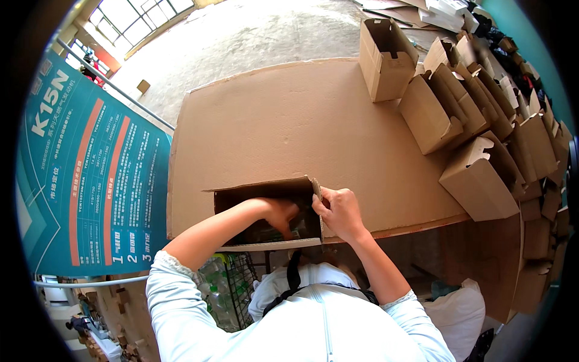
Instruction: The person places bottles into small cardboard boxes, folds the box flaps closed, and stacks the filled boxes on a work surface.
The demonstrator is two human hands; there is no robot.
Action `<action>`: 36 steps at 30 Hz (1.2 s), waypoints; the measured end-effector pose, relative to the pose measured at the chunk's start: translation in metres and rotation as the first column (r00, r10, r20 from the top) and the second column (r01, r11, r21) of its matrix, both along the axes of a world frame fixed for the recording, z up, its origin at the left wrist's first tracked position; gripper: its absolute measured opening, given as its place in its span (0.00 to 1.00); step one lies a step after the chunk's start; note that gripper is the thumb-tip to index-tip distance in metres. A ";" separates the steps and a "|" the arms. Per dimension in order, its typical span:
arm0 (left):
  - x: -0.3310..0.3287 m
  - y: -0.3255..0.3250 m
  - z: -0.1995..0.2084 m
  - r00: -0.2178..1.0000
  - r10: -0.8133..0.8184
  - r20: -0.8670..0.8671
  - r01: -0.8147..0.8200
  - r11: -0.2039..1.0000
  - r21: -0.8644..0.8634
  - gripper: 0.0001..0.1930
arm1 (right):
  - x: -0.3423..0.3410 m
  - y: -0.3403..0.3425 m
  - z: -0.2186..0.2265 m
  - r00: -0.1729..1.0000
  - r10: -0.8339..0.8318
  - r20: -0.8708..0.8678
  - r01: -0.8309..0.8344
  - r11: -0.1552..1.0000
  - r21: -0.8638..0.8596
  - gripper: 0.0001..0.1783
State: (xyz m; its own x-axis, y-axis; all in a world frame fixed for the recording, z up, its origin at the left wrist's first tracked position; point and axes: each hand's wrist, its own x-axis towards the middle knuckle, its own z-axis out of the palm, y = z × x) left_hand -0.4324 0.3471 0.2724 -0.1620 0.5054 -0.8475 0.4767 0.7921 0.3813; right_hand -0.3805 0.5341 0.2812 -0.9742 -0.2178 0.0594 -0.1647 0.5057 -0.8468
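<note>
An open brown cardboard box [259, 193] lies on its side at the near edge of a cardboard-covered table [289, 127], its opening facing me. My left hand [282, 214] reaches inside the box, fingers down among dark contents I cannot make out. My right hand [339, 211] grips the box's right flap and edge, thumb at the top corner.
Several folded-up cardboard boxes [476, 178] stand in rows along the table's right side, one upright box [386, 57] at the far end. A teal printed banner [90, 175] hangs at the left. A wire basket of plastic bottles [226, 283] sits below the table edge.
</note>
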 end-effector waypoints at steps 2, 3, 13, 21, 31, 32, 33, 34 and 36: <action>0.007 0.004 -0.005 0.994 -0.003 -0.111 0.009 0.998 0.060 0.30 | -0.001 0.003 0.001 1.000 0.002 0.007 -0.002 1.000 -0.025 0.11; 0.013 0.003 -0.009 0.990 -0.018 -0.142 0.032 0.995 0.095 0.30 | -0.001 0.004 0.000 1.000 0.006 0.018 -0.005 0.999 -0.050 0.11; 0.036 0.004 -0.035 0.982 -0.061 -0.176 0.057 0.998 -0.023 0.20 | 0.000 0.005 -0.002 0.999 0.024 0.037 -0.018 0.989 -0.146 0.14; 0.060 0.014 -0.111 0.861 -0.207 -0.465 0.204 0.977 -0.056 0.17 | 0.001 0.001 0.002 1.000 0.008 0.023 -0.005 0.992 -0.127 0.18; 0.061 0.022 -0.133 0.678 -0.381 -0.629 0.429 0.900 -0.082 0.16 | 0.005 -0.003 0.002 0.998 -0.037 0.047 0.040 0.996 -0.078 0.12; 0.062 0.020 -0.141 0.634 -0.403 -0.660 0.465 0.881 -0.091 0.15 | 0.005 -0.004 0.000 0.998 -0.038 0.046 0.041 0.997 -0.069 0.12; 0.060 0.021 -0.138 0.725 -0.306 -0.618 0.354 0.934 -0.047 0.15 | 0.005 -0.006 -0.002 0.997 -0.055 0.058 0.061 0.993 -0.101 0.13; 0.060 0.023 -0.135 0.800 -0.197 -0.567 0.233 0.972 -0.010 0.14 | 0.006 -0.007 -0.002 0.995 -0.062 0.077 0.071 0.990 -0.120 0.13; 0.052 0.026 -0.121 0.886 -0.161 -0.434 0.179 0.984 0.000 0.15 | 0.006 -0.009 -0.004 0.991 -0.070 0.117 0.089 0.982 -0.166 0.14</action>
State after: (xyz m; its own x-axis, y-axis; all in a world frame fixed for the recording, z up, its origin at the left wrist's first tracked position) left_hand -0.3801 0.3728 0.1513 -0.4154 0.5890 -0.6932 0.7268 0.6731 0.1363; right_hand -0.3743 0.5254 0.2774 -0.9907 -0.1350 -0.0193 -0.0309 0.3602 -0.9324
